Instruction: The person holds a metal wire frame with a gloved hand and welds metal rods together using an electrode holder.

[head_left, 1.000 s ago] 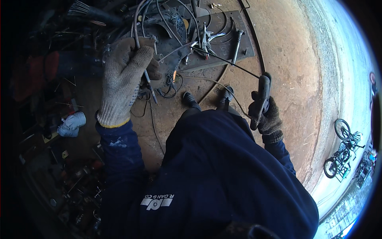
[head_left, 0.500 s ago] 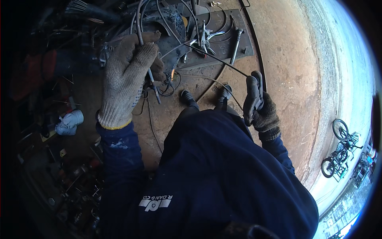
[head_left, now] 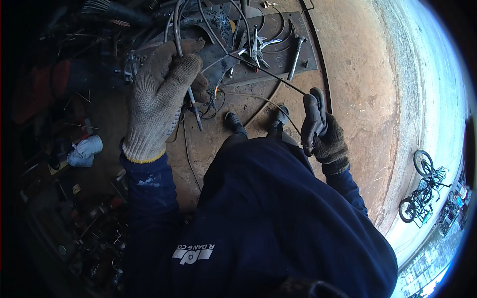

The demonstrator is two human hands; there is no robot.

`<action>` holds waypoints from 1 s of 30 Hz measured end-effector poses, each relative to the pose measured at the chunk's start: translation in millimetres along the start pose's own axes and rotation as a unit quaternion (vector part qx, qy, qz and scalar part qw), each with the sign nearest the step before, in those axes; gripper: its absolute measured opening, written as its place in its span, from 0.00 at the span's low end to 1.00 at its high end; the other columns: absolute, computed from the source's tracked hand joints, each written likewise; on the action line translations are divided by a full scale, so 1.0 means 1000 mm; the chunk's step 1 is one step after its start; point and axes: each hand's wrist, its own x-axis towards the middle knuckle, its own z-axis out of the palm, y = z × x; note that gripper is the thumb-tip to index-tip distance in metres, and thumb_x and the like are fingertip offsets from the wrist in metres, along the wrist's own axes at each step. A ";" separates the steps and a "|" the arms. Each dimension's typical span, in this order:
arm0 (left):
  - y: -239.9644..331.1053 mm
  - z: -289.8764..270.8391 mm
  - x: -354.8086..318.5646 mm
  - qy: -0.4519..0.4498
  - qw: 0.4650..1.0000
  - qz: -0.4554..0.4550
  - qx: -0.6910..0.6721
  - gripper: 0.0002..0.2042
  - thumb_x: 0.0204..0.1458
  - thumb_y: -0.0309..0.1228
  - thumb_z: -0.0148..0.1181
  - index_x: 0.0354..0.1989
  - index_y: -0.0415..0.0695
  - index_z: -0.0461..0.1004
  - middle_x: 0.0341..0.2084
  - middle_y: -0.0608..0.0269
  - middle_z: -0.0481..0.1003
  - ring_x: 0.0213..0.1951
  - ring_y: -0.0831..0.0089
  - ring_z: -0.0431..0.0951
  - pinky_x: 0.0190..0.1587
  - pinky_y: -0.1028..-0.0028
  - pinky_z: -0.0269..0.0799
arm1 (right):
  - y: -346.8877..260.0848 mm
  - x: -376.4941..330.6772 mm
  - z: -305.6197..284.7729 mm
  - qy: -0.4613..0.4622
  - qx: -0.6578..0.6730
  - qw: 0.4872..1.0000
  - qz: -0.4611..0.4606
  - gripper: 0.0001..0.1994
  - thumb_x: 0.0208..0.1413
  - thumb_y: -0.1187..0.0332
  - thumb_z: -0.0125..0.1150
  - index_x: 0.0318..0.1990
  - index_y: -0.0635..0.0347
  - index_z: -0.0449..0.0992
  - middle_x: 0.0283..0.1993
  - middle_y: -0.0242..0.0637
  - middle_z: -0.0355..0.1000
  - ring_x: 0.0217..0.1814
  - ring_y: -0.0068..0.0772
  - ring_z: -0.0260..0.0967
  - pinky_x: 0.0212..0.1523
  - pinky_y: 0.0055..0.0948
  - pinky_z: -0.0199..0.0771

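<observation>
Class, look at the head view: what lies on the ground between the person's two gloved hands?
Between the left hand and the right hand lie the person's two dark shoes on the rusty floor, with thin wires crossing there.

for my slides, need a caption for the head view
Gloved left hand grips a dark cable; gloved right hand holds a thin rod.

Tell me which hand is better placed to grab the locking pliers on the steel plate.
Probably the right hand: it sits nearer the locking pliers on the steel plate, though it grips a thin rod. The left hand is closed around a cable.
</observation>
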 end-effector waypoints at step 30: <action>0.001 0.000 -0.002 0.000 1.000 -0.021 -0.015 0.14 0.61 0.30 0.60 0.53 0.37 0.73 0.27 0.60 0.78 0.28 0.76 0.80 0.29 0.77 0.78 | -0.005 0.001 0.005 0.004 -0.032 0.999 -0.011 0.35 0.47 0.55 0.76 0.59 0.66 0.68 0.50 0.45 0.76 0.53 0.36 0.76 0.55 0.34 0.74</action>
